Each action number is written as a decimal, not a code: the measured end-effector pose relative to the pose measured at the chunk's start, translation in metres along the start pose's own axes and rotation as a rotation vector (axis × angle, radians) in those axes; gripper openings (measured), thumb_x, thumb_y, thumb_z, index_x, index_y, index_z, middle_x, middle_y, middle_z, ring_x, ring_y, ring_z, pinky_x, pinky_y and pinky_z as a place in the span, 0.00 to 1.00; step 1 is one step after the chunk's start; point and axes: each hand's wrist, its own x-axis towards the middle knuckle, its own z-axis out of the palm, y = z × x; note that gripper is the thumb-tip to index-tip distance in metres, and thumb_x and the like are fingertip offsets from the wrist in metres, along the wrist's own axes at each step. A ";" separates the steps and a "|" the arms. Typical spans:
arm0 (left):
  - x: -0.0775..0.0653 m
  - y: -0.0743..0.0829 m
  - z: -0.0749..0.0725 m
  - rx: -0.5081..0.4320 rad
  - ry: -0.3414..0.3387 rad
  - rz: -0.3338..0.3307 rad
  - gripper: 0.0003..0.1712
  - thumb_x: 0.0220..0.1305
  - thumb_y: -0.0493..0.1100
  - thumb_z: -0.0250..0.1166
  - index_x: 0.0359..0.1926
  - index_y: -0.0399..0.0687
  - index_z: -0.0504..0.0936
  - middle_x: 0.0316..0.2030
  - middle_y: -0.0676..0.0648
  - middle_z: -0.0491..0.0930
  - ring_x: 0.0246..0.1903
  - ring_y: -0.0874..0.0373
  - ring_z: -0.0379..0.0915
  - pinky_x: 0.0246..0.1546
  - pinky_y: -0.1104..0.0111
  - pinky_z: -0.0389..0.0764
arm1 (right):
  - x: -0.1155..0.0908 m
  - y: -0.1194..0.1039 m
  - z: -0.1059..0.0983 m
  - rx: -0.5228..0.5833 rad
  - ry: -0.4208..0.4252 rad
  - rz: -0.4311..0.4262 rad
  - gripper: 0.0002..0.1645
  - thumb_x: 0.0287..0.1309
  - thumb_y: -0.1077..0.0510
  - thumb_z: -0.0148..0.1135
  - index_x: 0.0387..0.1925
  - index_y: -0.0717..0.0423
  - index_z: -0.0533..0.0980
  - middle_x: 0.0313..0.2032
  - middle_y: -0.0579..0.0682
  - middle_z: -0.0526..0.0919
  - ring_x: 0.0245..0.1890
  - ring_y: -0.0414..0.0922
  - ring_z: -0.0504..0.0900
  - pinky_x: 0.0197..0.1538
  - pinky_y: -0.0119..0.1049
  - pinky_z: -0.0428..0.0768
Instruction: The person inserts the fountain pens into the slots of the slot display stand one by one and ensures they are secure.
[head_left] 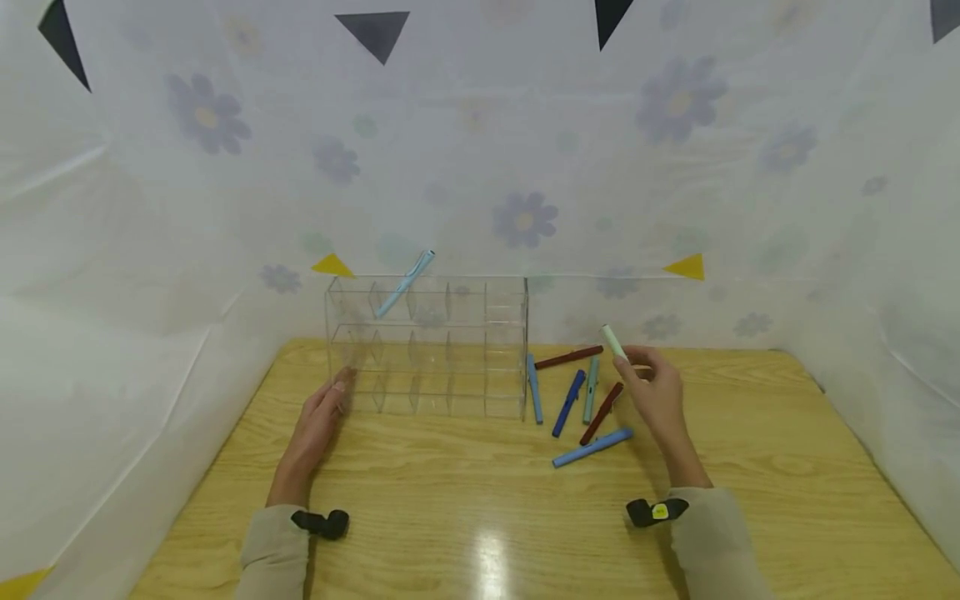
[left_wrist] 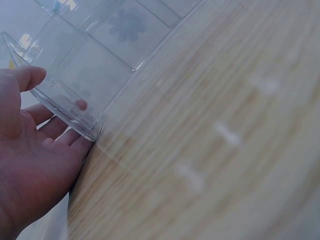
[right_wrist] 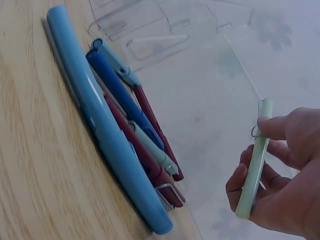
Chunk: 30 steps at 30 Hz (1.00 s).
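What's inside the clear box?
In the clear box, a light blue pen slants up from the top row. The left hand covers part of the lower left edge, hiding that bit.

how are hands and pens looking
Right hand pinching pale green pen, raised. Left hand holding left side of clear organizer. Six loose pens on table between hands.

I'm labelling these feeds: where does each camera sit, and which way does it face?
Head: worn on the head, facing forward and down at the clear organizer and loose pens; both hands and sleeves show.
Left wrist: on that wrist, facing the clear organizer's corner and the table; the left hand shows.
Right wrist: on that wrist, facing the loose pens and a pale green pen; the right hand shows.
Shared: head and right wrist both show the pale green pen held.
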 end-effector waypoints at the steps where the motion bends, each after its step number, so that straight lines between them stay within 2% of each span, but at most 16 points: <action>1: 0.000 0.000 0.000 -0.002 0.001 0.000 0.36 0.84 0.57 0.42 0.81 0.40 0.53 0.80 0.43 0.50 0.79 0.50 0.37 0.76 0.51 0.45 | 0.000 -0.002 0.001 0.007 -0.001 -0.004 0.21 0.72 0.52 0.64 0.56 0.64 0.81 0.51 0.62 0.83 0.45 0.55 0.82 0.37 0.24 0.80; 4: 0.001 -0.001 -0.001 -0.013 0.000 0.005 0.37 0.84 0.57 0.42 0.81 0.39 0.52 0.80 0.43 0.49 0.79 0.50 0.37 0.76 0.51 0.44 | 0.000 -0.008 0.004 0.005 0.008 -0.019 0.19 0.71 0.52 0.66 0.53 0.64 0.83 0.50 0.61 0.85 0.45 0.55 0.83 0.37 0.23 0.80; 7: 0.001 -0.001 -0.002 -0.027 -0.001 0.009 0.37 0.84 0.56 0.42 0.81 0.38 0.51 0.80 0.42 0.48 0.79 0.49 0.36 0.77 0.51 0.44 | -0.001 -0.013 0.005 0.003 -0.005 -0.038 0.19 0.71 0.53 0.65 0.54 0.63 0.83 0.50 0.60 0.85 0.43 0.46 0.83 0.37 0.24 0.81; 10: 0.001 -0.001 -0.001 -0.032 -0.007 0.011 0.38 0.84 0.56 0.43 0.81 0.37 0.50 0.80 0.41 0.48 0.79 0.49 0.36 0.77 0.53 0.44 | -0.001 -0.018 0.006 0.075 -0.039 -0.050 0.19 0.72 0.55 0.64 0.56 0.64 0.81 0.50 0.62 0.84 0.42 0.37 0.82 0.38 0.30 0.85; 12: 0.001 -0.001 -0.001 -0.029 -0.005 0.011 0.38 0.84 0.57 0.43 0.81 0.37 0.51 0.80 0.41 0.48 0.79 0.49 0.37 0.77 0.54 0.45 | -0.001 -0.023 0.008 0.150 -0.060 -0.057 0.19 0.72 0.58 0.63 0.58 0.65 0.80 0.51 0.64 0.82 0.42 0.36 0.82 0.39 0.33 0.86; 15: 0.001 -0.002 0.000 -0.023 -0.003 0.011 0.38 0.84 0.57 0.42 0.80 0.37 0.51 0.80 0.41 0.48 0.79 0.50 0.37 0.77 0.54 0.45 | 0.002 -0.031 0.012 0.247 -0.084 -0.066 0.20 0.73 0.62 0.61 0.62 0.66 0.77 0.52 0.67 0.79 0.42 0.36 0.82 0.40 0.33 0.86; 18: 0.000 -0.003 0.000 -0.023 -0.003 0.016 0.37 0.84 0.57 0.42 0.80 0.37 0.52 0.80 0.41 0.48 0.79 0.49 0.37 0.77 0.51 0.44 | 0.005 -0.040 0.017 0.292 -0.102 -0.075 0.22 0.73 0.63 0.60 0.65 0.65 0.75 0.52 0.67 0.77 0.42 0.37 0.83 0.41 0.32 0.86; 21: 0.000 -0.004 0.001 0.000 -0.002 0.024 0.36 0.84 0.56 0.42 0.80 0.38 0.53 0.80 0.41 0.49 0.79 0.48 0.37 0.76 0.47 0.44 | 0.009 -0.048 0.021 0.276 -0.101 -0.099 0.22 0.73 0.61 0.60 0.65 0.62 0.75 0.50 0.65 0.78 0.41 0.37 0.83 0.40 0.31 0.86; 26: 0.000 -0.004 0.000 0.011 0.001 0.037 0.35 0.84 0.56 0.42 0.80 0.39 0.55 0.80 0.41 0.51 0.79 0.46 0.37 0.75 0.43 0.45 | 0.016 -0.065 0.024 0.170 -0.064 -0.171 0.22 0.73 0.57 0.62 0.65 0.56 0.77 0.48 0.61 0.83 0.43 0.43 0.82 0.37 0.27 0.83; 28: 0.000 -0.004 0.000 0.004 0.000 0.040 0.35 0.84 0.56 0.42 0.80 0.39 0.55 0.80 0.41 0.51 0.79 0.46 0.37 0.75 0.43 0.44 | 0.019 -0.073 0.024 0.161 -0.064 -0.195 0.23 0.72 0.58 0.63 0.66 0.54 0.77 0.48 0.60 0.83 0.44 0.45 0.82 0.39 0.26 0.81; 30: 0.000 -0.005 -0.001 0.011 0.002 0.035 0.35 0.84 0.56 0.42 0.80 0.39 0.56 0.80 0.41 0.51 0.79 0.46 0.37 0.75 0.43 0.45 | 0.020 -0.087 0.024 0.176 -0.085 -0.220 0.25 0.72 0.61 0.62 0.68 0.56 0.75 0.48 0.63 0.83 0.45 0.48 0.82 0.41 0.26 0.80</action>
